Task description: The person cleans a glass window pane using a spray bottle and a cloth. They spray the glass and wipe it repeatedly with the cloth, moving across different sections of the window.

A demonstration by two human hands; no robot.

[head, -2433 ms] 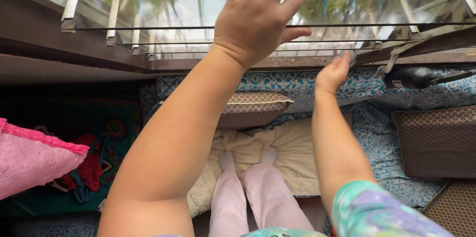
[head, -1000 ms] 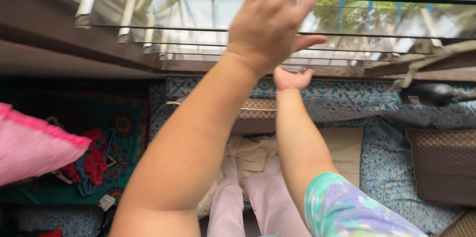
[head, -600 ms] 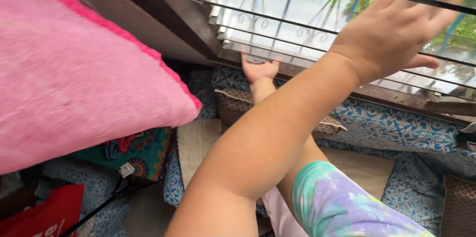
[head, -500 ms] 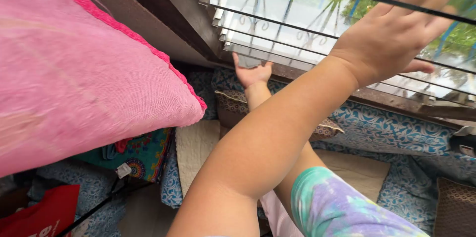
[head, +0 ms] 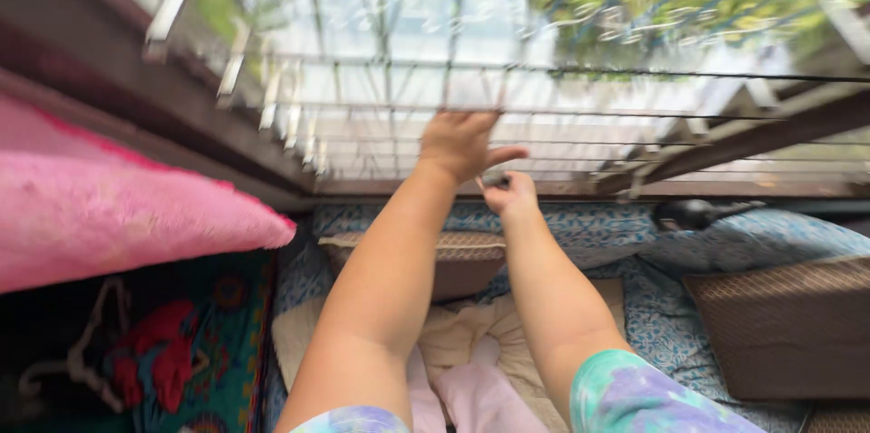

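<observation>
Both hands: left hand (head: 462, 143) on louvre glass (head: 399, 129), right hand (head: 510, 195) just below.

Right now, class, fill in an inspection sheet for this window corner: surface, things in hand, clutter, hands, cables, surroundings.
Surface: blue patterned bedding under the window.
Things in hand: clear glass louvre slats; small dark blurred item, kind unclear.
Clutter: pink fringed cushion, brown patterned pillow, red fabric.
Hands: left hand flat on the slats; right hand, its grip closed on the dark item.
Cables: nothing seen.
Surroundings: dark wooden window frame, greenery outside.
</observation>
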